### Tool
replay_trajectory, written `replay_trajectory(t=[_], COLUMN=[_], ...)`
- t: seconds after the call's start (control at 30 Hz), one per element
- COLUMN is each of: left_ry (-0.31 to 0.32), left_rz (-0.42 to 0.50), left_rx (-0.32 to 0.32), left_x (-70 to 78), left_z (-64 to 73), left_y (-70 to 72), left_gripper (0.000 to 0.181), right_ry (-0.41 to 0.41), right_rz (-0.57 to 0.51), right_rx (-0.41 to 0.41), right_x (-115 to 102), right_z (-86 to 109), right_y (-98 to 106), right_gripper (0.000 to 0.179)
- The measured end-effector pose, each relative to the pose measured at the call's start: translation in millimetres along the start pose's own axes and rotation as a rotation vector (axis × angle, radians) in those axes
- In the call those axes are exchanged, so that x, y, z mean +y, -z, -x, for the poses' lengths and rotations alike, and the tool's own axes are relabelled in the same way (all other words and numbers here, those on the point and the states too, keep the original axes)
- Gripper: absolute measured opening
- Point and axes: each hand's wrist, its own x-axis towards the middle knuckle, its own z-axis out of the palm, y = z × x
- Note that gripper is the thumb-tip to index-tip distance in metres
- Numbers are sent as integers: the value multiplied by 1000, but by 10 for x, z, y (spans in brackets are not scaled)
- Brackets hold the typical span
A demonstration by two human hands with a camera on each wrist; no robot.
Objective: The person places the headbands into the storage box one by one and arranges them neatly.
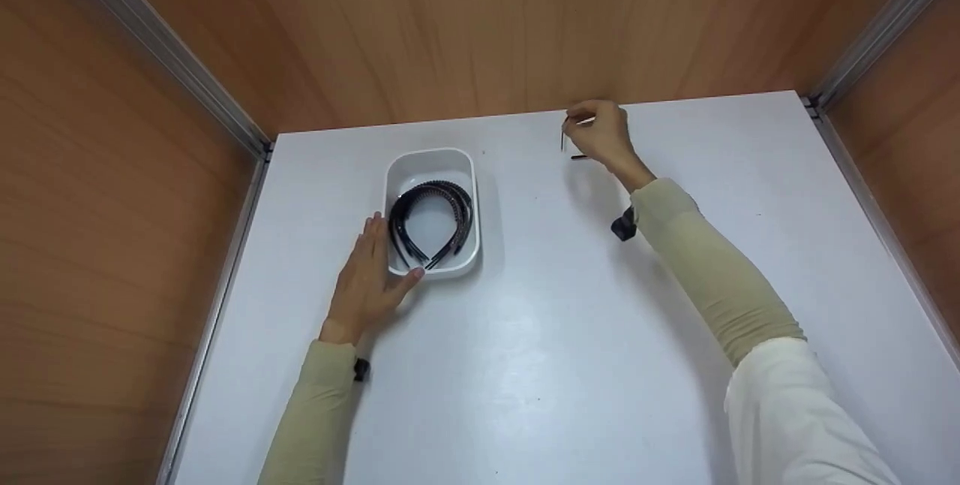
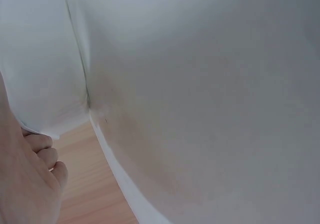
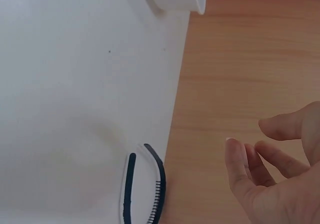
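A white plastic bin (image 1: 478, 218) on the white table holds several dark headbands (image 1: 402, 209). My left hand (image 1: 364, 286) rests against it, straight fingers along its left wall and thumb at the near rim. In the left wrist view those fingertips (image 2: 47, 156) show at the bin's wall. Near the table's back edge my right hand (image 1: 602, 134) is over a single dark headband (image 3: 129, 189), hiding most of it in the head view. The right wrist view shows thumb and fingers apart with nothing between them, and the headband's toothed side lying on the table.
A wood-grain panel (image 1: 480, 27) rises behind the table (image 1: 510, 365), with more panels at left and right. Metal posts stand at the back corners. Small dark cameras (image 1: 624, 225) sit on both wrists.
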Motion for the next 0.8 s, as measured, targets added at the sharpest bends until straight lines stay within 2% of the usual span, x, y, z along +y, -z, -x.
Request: replay_trajectory(t=[0.3,0.47,0.6,0.8], left_ry=[34,48,45,36], left_rz=[12,14,15,9], left_rx=[-37,-43,-50,-40], left_x=[3,5,12,-30], left_z=[62,44,25,79], left_y=[29,41,23,41], left_gripper=[108,109,109,108], right_ry=[-26,-32,-80,-141], right_rz=[23,70,106,134], right_rx=[91,147,172,169], right_x=[233,418,588,785], right_z=[-254,-390,-406,-397], right_y=[86,154,216,208], right_gripper=[24,23,21,27])
